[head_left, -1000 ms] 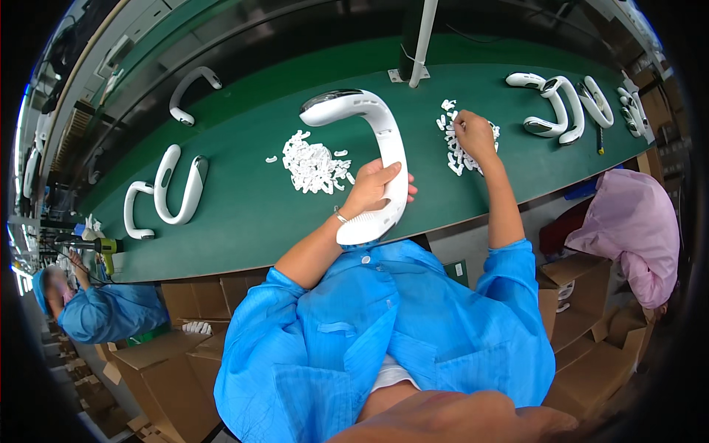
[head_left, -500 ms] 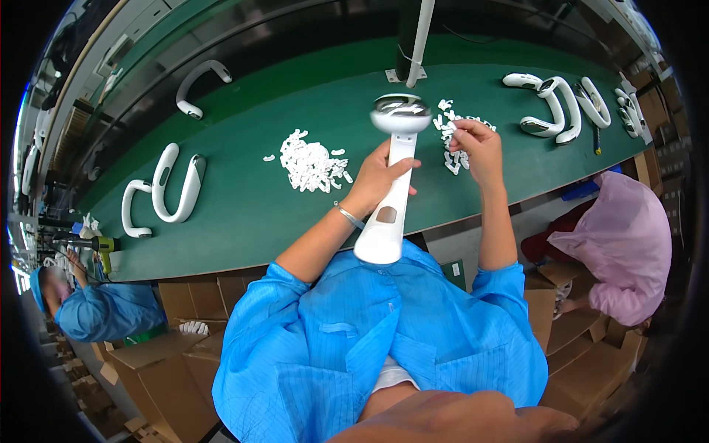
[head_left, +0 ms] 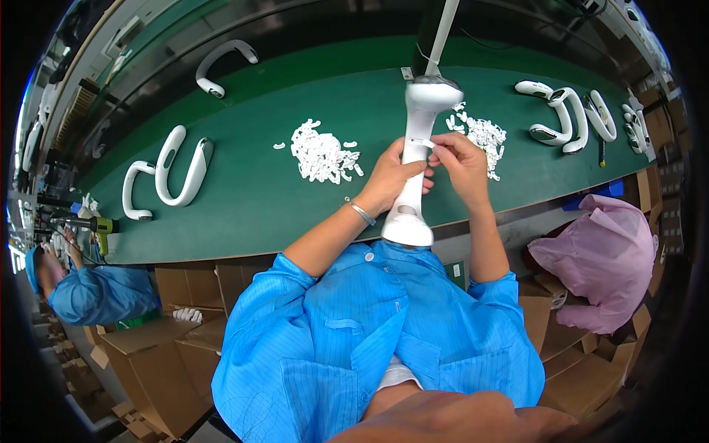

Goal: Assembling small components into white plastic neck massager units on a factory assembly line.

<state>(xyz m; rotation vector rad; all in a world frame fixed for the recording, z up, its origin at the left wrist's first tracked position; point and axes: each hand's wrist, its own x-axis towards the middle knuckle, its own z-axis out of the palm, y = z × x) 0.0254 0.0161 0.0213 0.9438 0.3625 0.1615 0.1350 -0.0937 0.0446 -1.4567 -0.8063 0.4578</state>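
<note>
My left hand [head_left: 390,179] is wrapped round the middle of a white U-shaped neckband device [head_left: 408,198], held upright on edge in front of my chest. Between the fingertips of my right hand [head_left: 464,164] is a small white plastic piece [head_left: 422,142]. It lies against the device's narrow middle part, just above my left thumb. Whether it is seated there cannot be made out. On the green table, a heap of like white pieces [head_left: 319,153] lies left of my hands. Another heap [head_left: 487,136] lies just beyond my right hand, partly behind the device.
More white neckbands [head_left: 181,173] lie at the left, with one [head_left: 221,63] farther back and several [head_left: 569,118] at the right. A post [head_left: 437,44] rises behind the device. Co-workers in blue [head_left: 103,294] and pink [head_left: 602,262] sit beside cardboard boxes [head_left: 159,376].
My right hand has come left from beside the right heap to the device, bringing the small white piece against it. The device has turned slightly in my left hand.
</note>
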